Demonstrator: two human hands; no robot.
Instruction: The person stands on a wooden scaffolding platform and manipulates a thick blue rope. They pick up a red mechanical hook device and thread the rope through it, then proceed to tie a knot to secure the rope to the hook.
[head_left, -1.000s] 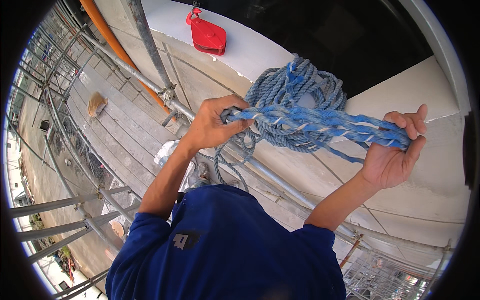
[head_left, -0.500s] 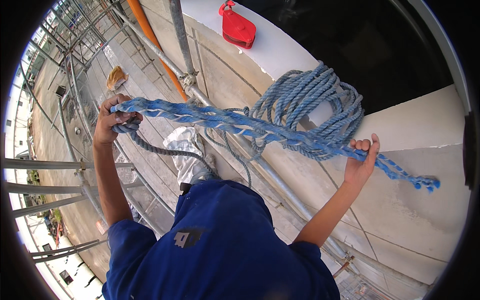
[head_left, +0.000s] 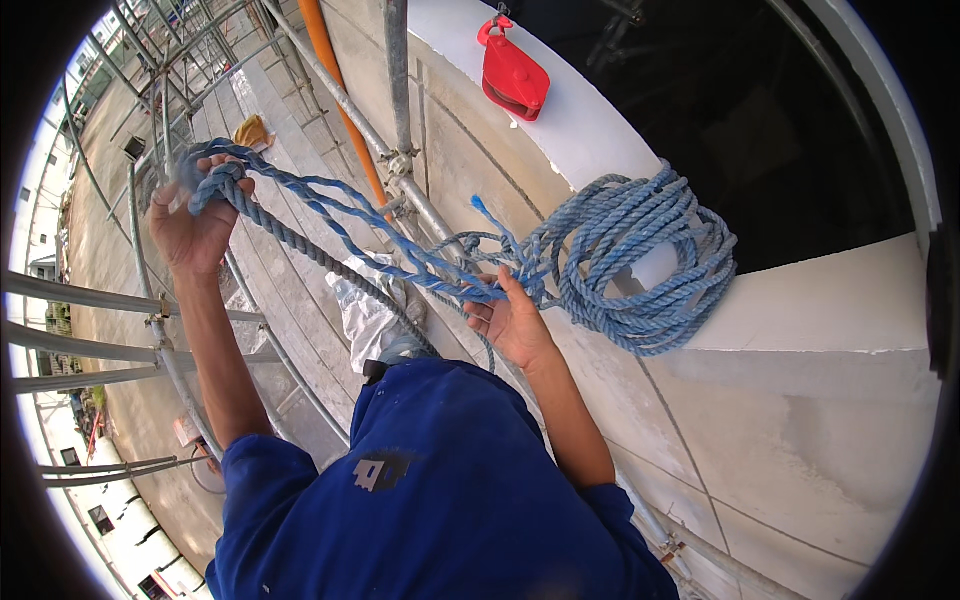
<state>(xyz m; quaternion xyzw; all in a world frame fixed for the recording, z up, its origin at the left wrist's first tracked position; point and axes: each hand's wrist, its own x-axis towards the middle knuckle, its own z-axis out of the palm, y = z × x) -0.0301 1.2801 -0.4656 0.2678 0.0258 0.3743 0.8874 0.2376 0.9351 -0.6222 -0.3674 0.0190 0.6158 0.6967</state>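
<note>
Blue rope (head_left: pixel 292 238) — left hand (head_left: pixel 200 225) outstretched, right hand (head_left: pixel 515 320) nearer

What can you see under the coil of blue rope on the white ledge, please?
The white ledge: a patch of it shows through the middle of the coil of blue rope. Whatever lies directly beneath the overlapping strands is covered and cannot be seen.

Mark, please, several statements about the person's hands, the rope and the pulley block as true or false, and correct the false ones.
1. The left-hand grip holds blue rope. True.
2. The right-hand grip is empty. False: it also holds blue rope.
3. The red pulley block is apart from both grips. True.
4. Both grips touch each other. False: they are apart, with blue rope between them.
5. The coiled rope lies right of both grips. True.
</note>
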